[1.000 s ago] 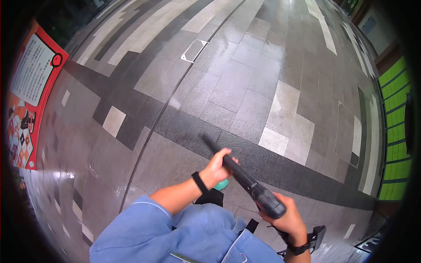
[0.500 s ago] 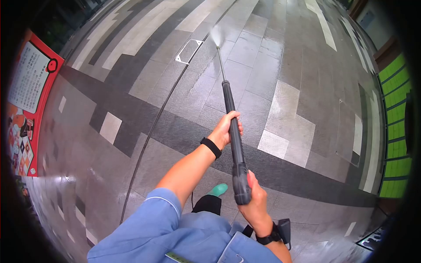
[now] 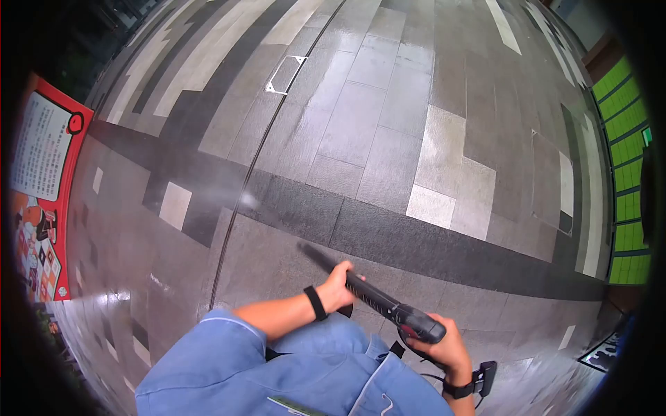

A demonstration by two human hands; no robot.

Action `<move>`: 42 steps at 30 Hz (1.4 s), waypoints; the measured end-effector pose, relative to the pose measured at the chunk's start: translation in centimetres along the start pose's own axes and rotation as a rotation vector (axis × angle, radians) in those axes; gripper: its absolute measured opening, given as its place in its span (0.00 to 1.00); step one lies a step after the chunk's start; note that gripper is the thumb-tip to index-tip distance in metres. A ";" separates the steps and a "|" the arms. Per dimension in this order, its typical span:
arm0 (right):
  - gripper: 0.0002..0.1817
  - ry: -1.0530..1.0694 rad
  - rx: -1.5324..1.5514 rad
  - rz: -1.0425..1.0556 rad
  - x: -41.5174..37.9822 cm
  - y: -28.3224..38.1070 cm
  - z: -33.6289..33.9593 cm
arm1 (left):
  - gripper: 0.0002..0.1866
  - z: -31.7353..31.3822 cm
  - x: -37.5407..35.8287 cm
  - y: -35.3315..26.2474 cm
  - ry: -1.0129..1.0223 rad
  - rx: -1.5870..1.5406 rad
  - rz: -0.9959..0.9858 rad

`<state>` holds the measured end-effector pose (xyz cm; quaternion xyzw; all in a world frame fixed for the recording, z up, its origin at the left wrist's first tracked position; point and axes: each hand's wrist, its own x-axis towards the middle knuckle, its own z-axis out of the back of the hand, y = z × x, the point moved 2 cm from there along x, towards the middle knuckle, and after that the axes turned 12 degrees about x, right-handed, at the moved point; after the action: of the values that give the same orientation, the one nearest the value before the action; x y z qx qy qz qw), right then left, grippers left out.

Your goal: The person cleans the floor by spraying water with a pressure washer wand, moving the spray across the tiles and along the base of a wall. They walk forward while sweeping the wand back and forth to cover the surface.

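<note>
A black pressure washer wand (image 3: 374, 299) slants from lower right to upper left in front of my body. My left hand (image 3: 338, 286) is wrapped round its barrel, the wrist wearing a black band. At the rear my right hand (image 3: 449, 344) grips the handle, close to a red part; its fingers are partly hidden below the gun. The front of the wand is smeared by motion, and the nozzle cannot be made out. A whitish patch of spray (image 3: 244, 200) shows over the paving ahead of it.
Wet, patterned paving (image 3: 361, 132) spreads ahead. A thin dark line (image 3: 262, 139), hose or groove, crosses it beside a white-edged floor cover (image 3: 286, 75). A red sign board (image 3: 76, 149) stands left, green panels (image 3: 628, 166) right. A black device (image 3: 488, 378) is by my right wrist.
The wand has swung from pointing straight ahead to pointing left, closer to my body. Both hands moved down with it, still gripping. The spray shifted left and nearer; the green boot is out of sight.
</note>
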<state>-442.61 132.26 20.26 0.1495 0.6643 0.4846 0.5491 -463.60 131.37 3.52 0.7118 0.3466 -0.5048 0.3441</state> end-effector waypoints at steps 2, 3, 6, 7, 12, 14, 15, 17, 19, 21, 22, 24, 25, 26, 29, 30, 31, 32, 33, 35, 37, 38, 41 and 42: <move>0.27 -0.111 -0.020 0.196 -0.9 -2.7 -2.2 | 0.13 -2.0 1.5 -1.7 0.123 0.142 -0.134; 0.29 -0.160 -0.040 0.301 -1.1 -3.9 -3.3 | 0.13 -3.9 0.3 -2.8 0.198 0.268 -0.186; 0.32 -0.209 -0.137 0.244 -1.4 -5.5 -6.4 | 0.09 -6.9 -0.2 -3.8 0.394 0.479 -0.346; 0.32 -0.211 -0.138 0.246 -1.7 -5.6 -6.6 | 0.10 -7.2 -0.6 -3.6 0.464 0.510 -0.400; 0.32 -0.154 -0.093 0.358 -6.7 -5.2 -6.7 | 0.11 -1.6 -2.0 1.0 0.442 0.362 -0.343; 0.31 -0.131 0.001 0.300 -8.4 -6.4 -6.4 | 0.11 3.6 -0.6 3.2 0.338 0.235 -0.227; 0.29 -0.049 0.015 0.290 -8.9 -7.3 -6.3 | 0.11 6.3 0.0 4.5 0.238 0.184 -0.148; 0.27 -0.024 0.027 0.258 -11.2 -10.4 -5.7 | 0.12 10.6 -0.3 7.8 -0.006 0.161 -0.077; 0.24 0.075 0.082 0.128 -13.2 -14.6 -6.5 | 0.12 15.3 1.5 11.1 -0.102 0.100 -0.053; 0.22 0.004 0.118 0.176 -17.6 -19.4 -7.4 | 0.11 17.6 1.9 15.1 -0.152 0.267 -0.121; 0.22 -0.044 0.214 0.164 -20.3 -21.9 -7.7 | 0.10 18.9 4.1 16.6 -0.068 0.339 -0.055; 0.21 -0.223 0.291 0.140 -26.7 -26.5 -8.1 | 0.12 17.4 4.7 22.7 -0.066 0.514 -0.108; 0.20 -0.363 0.354 0.122 -29.8 -28.6 -8.2 | 0.13 16.3 4.9 26.4 -0.071 0.638 -0.165; 0.19 -0.491 0.351 0.130 -33.0 -30.1 -8.3 | 0.16 14.9 5.0 30.4 -0.012 0.766 -0.173; 0.17 -0.855 0.480 0.047 -41.1 -33.3 -10.3 | 0.22 10.9 6.1 43.0 0.227 1.110 -0.024; 0.17 -0.872 0.488 0.047 -42.9 -34.4 -11.5 | 0.24 10.3 7.5 47.8 0.325 1.206 0.000; 0.14 -1.081 0.424 0.015 -44.5 -35.2 -12.5 | 0.28 9.4 6.2 52.1 0.450 1.299 0.036; 0.12 -1.287 0.352 -0.023 -45.9 -35.6 -12.9 | 0.31 8.9 4.5 55.7 0.474 1.437 0.171; 0.12 -1.420 0.315 -0.050 -47.0 -35.7 -13.4 | 0.33 9.0 3.9 59.5 0.611 1.423 0.190; 0.12 -1.577 0.288 -0.088 -48.9 -35.6 -14.1 | 0.32 9.8 3.1 65.8 0.742 1.496 0.326; 0.12 -1.654 0.291 -0.120 -49.4 -34.8 -14.2 | 0.29 10.4 1.8 69.0 0.748 1.543 0.380; 0.12 -1.665 0.293 -0.127 -49.4 -34.4 -14.1 | 0.27 10.0 0.7 68.7 0.730 1.554 0.357; 0.12 -1.592 0.338 -0.130 -47.7 -32.9 -12.9 | 0.26 7.5 0.9 64.8 0.724 1.596 0.296; 0.12 -1.537 0.350 -0.125 -46.6 -32.3 -12.4 | 0.26 6.7 2.5 62.5 0.675 1.546 0.237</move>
<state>-426.22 76.58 20.46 0.4891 0.1726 0.1023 0.8489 -413.68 93.41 8.12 0.8907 -0.0884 -0.3206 -0.3098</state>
